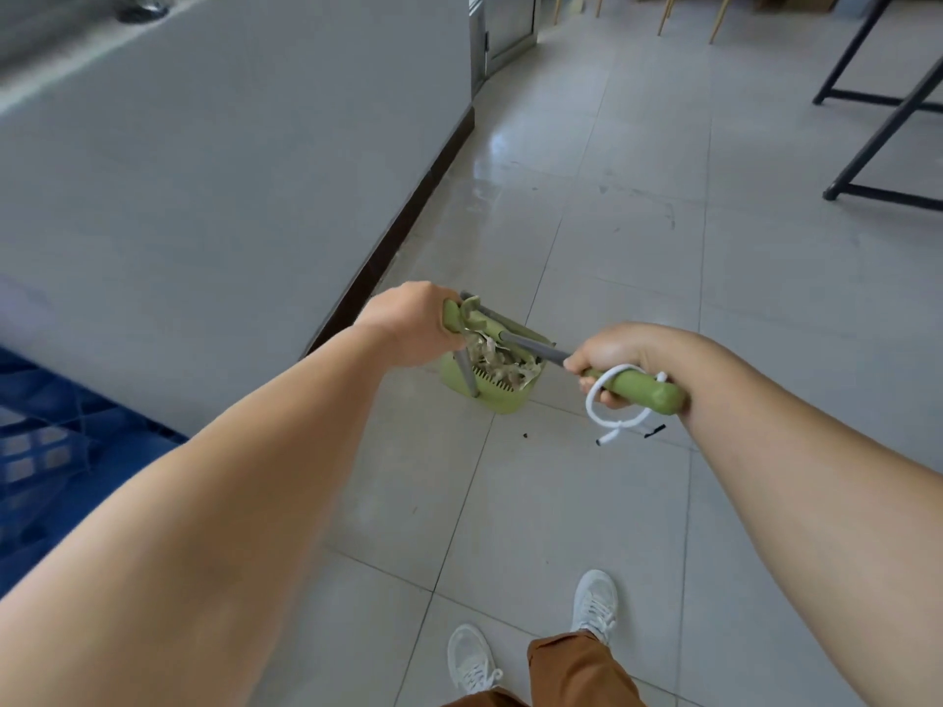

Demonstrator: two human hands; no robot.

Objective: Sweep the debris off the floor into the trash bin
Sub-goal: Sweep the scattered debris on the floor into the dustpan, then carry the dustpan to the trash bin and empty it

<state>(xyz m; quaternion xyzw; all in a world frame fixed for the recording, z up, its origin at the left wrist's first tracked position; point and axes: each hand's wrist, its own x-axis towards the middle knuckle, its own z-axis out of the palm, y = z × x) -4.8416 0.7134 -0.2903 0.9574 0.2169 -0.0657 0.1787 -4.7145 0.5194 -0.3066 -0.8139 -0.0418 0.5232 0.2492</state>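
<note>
**Inspector:** State the position of the light-green plastic dustpan [497, 387].

**Assistant:** It stands on the pale grey tiled floor [638, 257], just beside the dark skirting board [408, 222] of the grey wall [229, 170]. A heap of crumpled pale paper debris [497, 362] lies inside it, against the comb teeth at its near edge.

**Inspector:** The hands?

**Assistant:** The left hand [411, 324] is curled round the green grip at the top of the dustpan's grey metal pole [467, 369], directly above the dustpan. The right hand [610, 357], to the right of the dustpan, has its fingers wrapped round the green handle of the broom [640, 390]; the broom's grey shaft runs from that hand across the top of the dustpan. A white cord loop [612, 405] hangs from the handle end.

**Inspector:** Anything on the floor near the dustpan?

**Assistant:** A small dark speck [525, 435] and a short black strip [654, 431] lie on the tiles on the near side of it. Nearer still, two white trainers [594, 604] and brown trouser legs [576, 671] are visible. Black metal table legs [877, 119] stand well apart, beyond and to the right.
</note>
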